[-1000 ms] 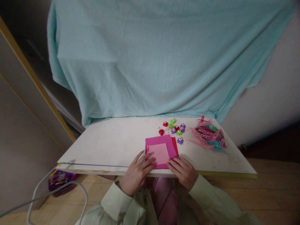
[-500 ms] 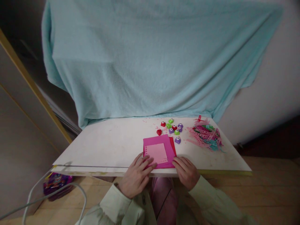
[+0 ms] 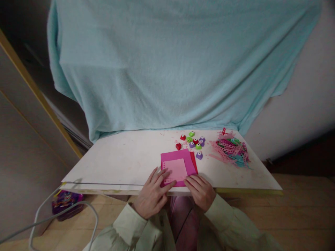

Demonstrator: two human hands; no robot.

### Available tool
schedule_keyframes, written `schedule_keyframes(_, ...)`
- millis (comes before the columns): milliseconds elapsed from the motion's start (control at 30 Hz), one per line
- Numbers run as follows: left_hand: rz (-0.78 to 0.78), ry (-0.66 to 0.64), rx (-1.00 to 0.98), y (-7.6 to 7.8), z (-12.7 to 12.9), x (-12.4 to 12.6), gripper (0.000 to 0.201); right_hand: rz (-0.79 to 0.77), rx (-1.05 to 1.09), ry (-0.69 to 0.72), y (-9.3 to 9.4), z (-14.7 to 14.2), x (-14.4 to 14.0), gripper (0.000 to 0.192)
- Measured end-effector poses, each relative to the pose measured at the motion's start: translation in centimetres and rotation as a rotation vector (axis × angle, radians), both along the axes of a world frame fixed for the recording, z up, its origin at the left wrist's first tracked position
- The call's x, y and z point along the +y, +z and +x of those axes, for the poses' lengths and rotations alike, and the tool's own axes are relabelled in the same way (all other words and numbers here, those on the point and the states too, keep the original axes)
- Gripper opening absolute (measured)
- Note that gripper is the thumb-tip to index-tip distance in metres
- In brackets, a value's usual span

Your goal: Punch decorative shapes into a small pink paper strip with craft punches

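- Left hand (image 3: 151,191) lies flat, fingers spread, tips pressing the near left corner of the pink paper (image 3: 178,168).
- Right hand (image 3: 200,191) is flat too, fingers close together, tips on the paper's near right edge; nothing pinched by either hand.
- The paper sits at the near edge of the table (image 3: 125,164): a pale square on a magenta sheet, with a red sheet (image 3: 194,161) peeking out on the right side.
- Looks thin, light and floppy, likely to slide on the smooth top and crease easily; best pinched at a free corner or edge, held flat with the other hand.
- Just beyond the paper, a cluster of small punches (image 3: 194,142), red, green and purple.
- Right of the paper and well apart, a loose heap of strips (image 3: 232,150), pink and teal.
- No box or tray in view; behind the table hangs a blue cloth (image 3: 170,69).
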State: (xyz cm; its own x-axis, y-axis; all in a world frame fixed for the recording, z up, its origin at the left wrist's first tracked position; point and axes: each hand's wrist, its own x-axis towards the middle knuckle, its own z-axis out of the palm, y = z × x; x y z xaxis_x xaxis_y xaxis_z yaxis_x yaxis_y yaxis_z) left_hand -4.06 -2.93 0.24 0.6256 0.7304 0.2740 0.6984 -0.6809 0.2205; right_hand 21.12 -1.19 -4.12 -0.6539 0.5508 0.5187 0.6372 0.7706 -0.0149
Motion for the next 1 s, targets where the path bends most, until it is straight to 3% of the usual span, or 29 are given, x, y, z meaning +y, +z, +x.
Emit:
schedule_keyframes(300, 0.032, 0.006, 0.040, 1.2, -2.8, -0.8, 0.058, 0.031, -0.001, 0.000, -0.2, 0.5, 0.1, 0.036)
schedule_keyframes(567, 0.024, 0.008, 0.065, 0.0, -4.0, -1.0, 0.058, 0.023, 0.031, -0.008, 0.0, 0.2, -0.1, 0.035)
schedule_keyframes(800, 0.007, -0.028, -0.006, -0.4, -1.3, -1.0, 0.046, 0.010, -0.030, 0.016, 1.0, -0.3, 0.2, 0.031)
schedule_keyframes(1000, 0.038, 0.031, -0.025, -0.4, 0.9, -0.5, 0.052, -0.066, -0.136, 0.035, 2.0, -0.6, 0.2, 0.036)
